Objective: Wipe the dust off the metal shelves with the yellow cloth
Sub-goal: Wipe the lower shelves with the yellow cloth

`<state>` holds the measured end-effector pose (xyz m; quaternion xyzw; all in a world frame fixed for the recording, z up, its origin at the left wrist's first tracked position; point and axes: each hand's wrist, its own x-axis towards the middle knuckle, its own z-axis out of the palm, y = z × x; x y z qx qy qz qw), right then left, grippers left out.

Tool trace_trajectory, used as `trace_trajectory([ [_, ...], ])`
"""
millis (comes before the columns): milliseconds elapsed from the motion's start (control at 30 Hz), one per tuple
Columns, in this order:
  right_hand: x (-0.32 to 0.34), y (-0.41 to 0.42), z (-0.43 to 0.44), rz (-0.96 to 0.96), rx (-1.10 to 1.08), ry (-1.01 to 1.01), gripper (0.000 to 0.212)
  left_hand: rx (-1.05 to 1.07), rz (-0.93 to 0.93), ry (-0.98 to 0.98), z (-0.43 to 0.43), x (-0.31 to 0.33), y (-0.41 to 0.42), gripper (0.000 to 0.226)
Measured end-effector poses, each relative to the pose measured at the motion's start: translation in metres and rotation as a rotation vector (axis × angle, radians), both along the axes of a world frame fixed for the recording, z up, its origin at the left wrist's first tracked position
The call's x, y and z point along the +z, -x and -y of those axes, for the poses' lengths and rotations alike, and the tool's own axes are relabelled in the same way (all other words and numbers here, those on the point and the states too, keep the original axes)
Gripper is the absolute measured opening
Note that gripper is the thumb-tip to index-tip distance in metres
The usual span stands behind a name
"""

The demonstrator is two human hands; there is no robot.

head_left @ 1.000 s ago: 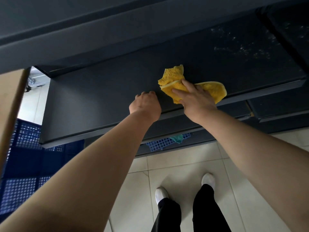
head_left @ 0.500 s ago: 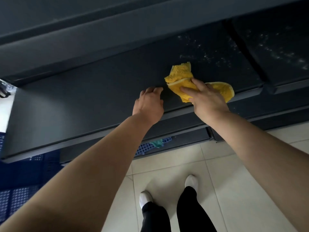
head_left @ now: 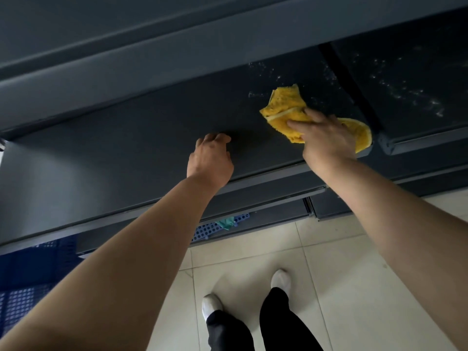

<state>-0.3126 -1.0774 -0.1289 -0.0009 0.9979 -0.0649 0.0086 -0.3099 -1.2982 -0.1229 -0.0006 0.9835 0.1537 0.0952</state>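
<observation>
A dark grey metal shelf (head_left: 121, 153) runs across the view at chest height. My right hand (head_left: 326, 138) presses the crumpled yellow cloth (head_left: 285, 105) flat on the shelf near its right end. White dust specks (head_left: 268, 74) lie on the shelf just beyond the cloth. More dust (head_left: 405, 92) covers the neighbouring shelf (head_left: 417, 115) to the right, past a dark upright post (head_left: 347, 82). My left hand (head_left: 211, 158) rests on the shelf near its front edge, fingers curled and holding nothing.
A higher shelf (head_left: 126, 62) overhangs at the top. Lower shelves (head_left: 266, 198) sit beneath. A blue perforated crate (head_left: 27, 282) stands at the left, another blue crate (head_left: 215, 228) with a teal rag under the shelving. Tiled floor and my feet (head_left: 279, 279) are below.
My right hand has slid the cloth to the right along the shelf toward the post. My left hand followed rightwards a little, and the view has shifted right.
</observation>
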Motion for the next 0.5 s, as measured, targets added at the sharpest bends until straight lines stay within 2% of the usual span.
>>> trace_trajectory([
  [100, 0.001, 0.000, 0.011, 0.032, 0.007, 0.037, 0.063, 0.078, 0.007, -0.037, -0.001, 0.003, 0.003, 0.049],
  [233, 0.000, -0.005, 0.037, 0.031, 0.144, 0.070, 0.065, 0.146, 0.009, -0.061, 0.002, 0.005, 0.005, 0.052],
  [367, 0.002, 0.000, 0.069, 0.086, 0.193, 0.115, 0.056, 0.181, -0.001, -0.065, 0.006, 0.003, 0.006, 0.052],
  [433, 0.006, 0.006, 0.077, 0.082, 0.191, 0.245, 0.044, 0.204, -0.014, -0.104, 0.008, 0.003, 0.009, 0.051],
  [500, 0.013, 0.010, 0.087, 0.114, 0.147, 0.538, 0.036, 0.268, -0.006, -0.174, 0.012, 0.007, 0.014, 0.045],
])
